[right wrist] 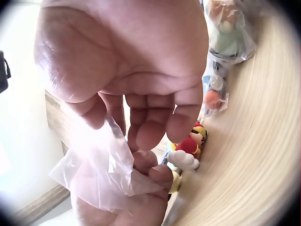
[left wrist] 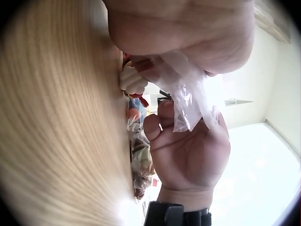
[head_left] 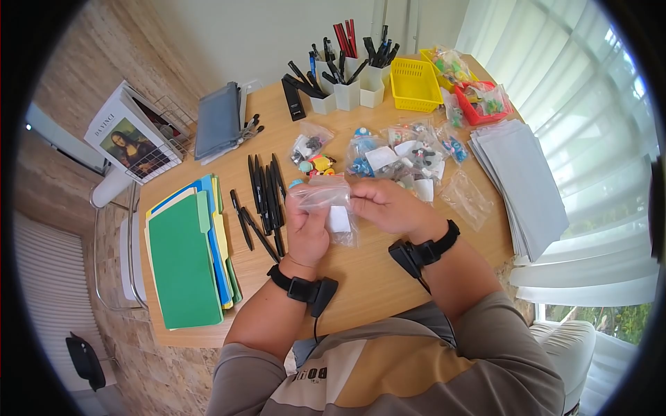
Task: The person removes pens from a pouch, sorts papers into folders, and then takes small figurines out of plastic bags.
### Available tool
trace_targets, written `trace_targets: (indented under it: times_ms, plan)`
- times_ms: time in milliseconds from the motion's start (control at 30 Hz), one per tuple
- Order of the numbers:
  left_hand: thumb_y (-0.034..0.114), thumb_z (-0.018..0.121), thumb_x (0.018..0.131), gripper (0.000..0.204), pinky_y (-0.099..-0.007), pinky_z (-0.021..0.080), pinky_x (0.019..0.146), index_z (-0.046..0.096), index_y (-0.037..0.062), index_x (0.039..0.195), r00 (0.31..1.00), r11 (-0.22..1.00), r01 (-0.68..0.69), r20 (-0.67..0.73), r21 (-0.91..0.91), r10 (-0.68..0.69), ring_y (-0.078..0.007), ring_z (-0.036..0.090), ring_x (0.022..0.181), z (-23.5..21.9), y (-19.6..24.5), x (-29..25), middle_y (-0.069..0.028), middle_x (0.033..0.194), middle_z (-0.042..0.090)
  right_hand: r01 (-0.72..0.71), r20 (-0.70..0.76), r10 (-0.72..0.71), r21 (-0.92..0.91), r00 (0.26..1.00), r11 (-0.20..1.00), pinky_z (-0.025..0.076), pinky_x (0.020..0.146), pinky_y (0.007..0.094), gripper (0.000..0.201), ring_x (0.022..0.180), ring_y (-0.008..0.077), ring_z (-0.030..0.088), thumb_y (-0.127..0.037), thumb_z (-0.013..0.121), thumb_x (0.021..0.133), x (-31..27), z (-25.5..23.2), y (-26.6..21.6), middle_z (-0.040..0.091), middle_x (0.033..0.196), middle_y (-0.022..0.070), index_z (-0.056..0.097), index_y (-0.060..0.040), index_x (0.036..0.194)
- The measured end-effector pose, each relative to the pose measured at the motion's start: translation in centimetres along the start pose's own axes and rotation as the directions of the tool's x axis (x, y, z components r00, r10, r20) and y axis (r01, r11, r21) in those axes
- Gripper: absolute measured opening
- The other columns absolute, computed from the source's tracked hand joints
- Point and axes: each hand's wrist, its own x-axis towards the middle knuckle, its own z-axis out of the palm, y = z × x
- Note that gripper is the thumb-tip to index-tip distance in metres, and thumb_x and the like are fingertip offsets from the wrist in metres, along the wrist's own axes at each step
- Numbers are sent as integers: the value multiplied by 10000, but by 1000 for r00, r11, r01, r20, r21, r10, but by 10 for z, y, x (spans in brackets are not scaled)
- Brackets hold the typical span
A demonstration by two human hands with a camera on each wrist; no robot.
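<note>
1. The left hand (head_left: 307, 234) pinches the left part of a clear plastic bag (head_left: 320, 197) between curled fingers and thumb; the right hand (head_left: 390, 206) pinches its right edge, thumb against fingers.
2. The bag is above the near-middle part of the table (head_left: 374, 277); a white slip (head_left: 338, 219) shows just on its near side.
3. Small colourful figures (head_left: 319, 165) lie just beyond the bag; bagged trinkets (head_left: 409, 154) lie to the far right of it; black pens (head_left: 266, 191) lie left of the left hand; a green folder (head_left: 184, 263) lies farther left.
</note>
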Motion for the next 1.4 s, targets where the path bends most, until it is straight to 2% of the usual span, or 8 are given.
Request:
trace_targets:
  times_ms: [67,133,233,500,667,1067,1267,1400]
  plan:
    - [111,580,956,319,-324,447,954,428,45,1229,997,995,61,-35,-80,-64,-159,563,1064,2,1,0,-84,1153,586,12,-1,-12,15,1000,1000,484,761,303,267,854,157,589,-151,564,944,0,1,-4,644,973,90,585,-23,1177]
    - [113,594,950,369,-323,447,958,408,45,1261,996,995,76,-32,-69,-79,-159,561,1073,1,0,0,-86,1168,579,16,17,-24,381,1000,925,488,862,293,434,1016,130,574,-68,608,903,-1,2,-24,597,1168,80,487,-27,1317]
    - [119,614,942,441,-323,443,970,380,45,1308,996,996,91,-11,-10,-91,-162,555,1095,1,-1,-2,-89,1193,569,92,-76,-69,355,995,930,473,937,292,564,1117,131,552,2,622,864,-3,9,-10,553,1253,79,413,-34,1386]
    - [153,629,943,505,-319,422,982,356,37,1351,998,994,61,21,88,-63,-160,525,1142,8,7,-1,-90,1228,553,117,-134,-93,187,987,975,465,947,288,516,1103,137,574,54,589,842,1,9,1,608,1152,74,455,-39,1332]
    - [255,581,981,394,-302,433,941,499,15,1282,977,978,159,125,132,-175,-149,552,1071,-4,-1,-5,-69,1158,607,153,-119,-136,141,983,978,483,906,279,396,1042,133,598,31,603,856,1,11,2,636,1082,52,534,-50,1238]
    - [264,538,1006,313,-288,467,874,643,-1,1134,960,913,81,214,400,-179,-137,592,980,1,6,-2,-64,1058,659,144,-231,-42,447,972,883,500,871,277,114,968,112,603,33,626,897,-2,13,4,642,1040,76,578,-17,988]
    - [291,576,973,369,-286,447,889,534,17,1216,957,981,183,217,60,-192,-128,541,1017,-6,-1,-9,-44,1119,588,173,-203,-87,464,975,869,489,902,293,84,1002,141,603,31,603,916,1,12,4,632,1054,95,565,-27,964]
    - [306,561,985,375,-291,440,904,494,24,1224,962,982,154,211,109,-174,-121,523,1043,-2,0,-8,-45,1145,574,250,-220,-162,470,962,847,484,915,279,104,1004,132,608,37,567,929,4,21,7,628,1031,57,572,-31,1007]
